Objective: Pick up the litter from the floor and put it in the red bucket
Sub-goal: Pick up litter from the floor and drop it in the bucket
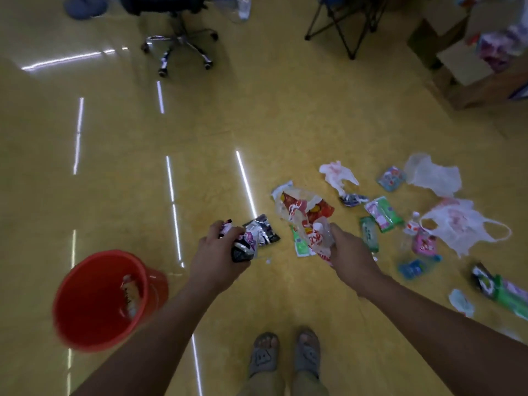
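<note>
The red bucket (94, 301) stands on the yellow floor at lower left, with a crumpled wrapper (132, 295) inside. My left hand (217, 258) grips a bunch of black, silver and purple wrappers (251, 237) above the floor, right of the bucket. My right hand (348, 258) holds a red and white snack bag with clear plastic (305, 212). Several pieces of litter lie on the floor to the right: green packets (383, 214), white plastic bags (457, 224), a pink packet (424, 244), a blue packet (411, 268).
An office chair on castors (183, 44) stands at the back, a folding chair frame (343, 27) further right. Cardboard boxes (471, 67) sit at the upper right. My feet in sandals (285, 355) are at the bottom.
</note>
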